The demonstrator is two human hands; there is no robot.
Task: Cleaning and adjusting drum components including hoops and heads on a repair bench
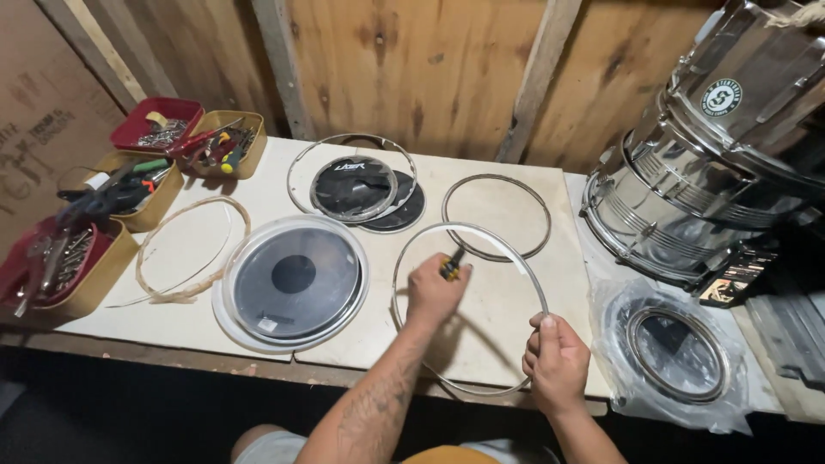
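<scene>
The metal hoop (470, 308) lies flat on the bench (507, 339), near its front edge. The left hand (434, 290) is closed around a screwdriver (450, 265) with a black and yellow handle, held inside the hoop's ring. The right hand (557, 361) is curled over the hoop's near right rim, fingers wrapped and thumb on top, pinning it to the bench.

Handling judgement: the hoop appears thin, rigid and light. It likely flexes slightly if lifted from one point, and its smooth metal is probably slippery. The rim is the only part to take hold of; a grip at two opposite points would keep it level.

Just beyond it lies a second hoop (497, 215), overlapping the far edge of the first. To the left sit a large drumhead (292, 279) with a dark centre dot, two smaller dark drumheads (365, 193) and a coil of pale cord (193, 249). Trays of tools (112, 206) line the left side. Chrome drum shells (713, 163) stand at the right, with a bagged hoop (679, 352) beside them.
</scene>
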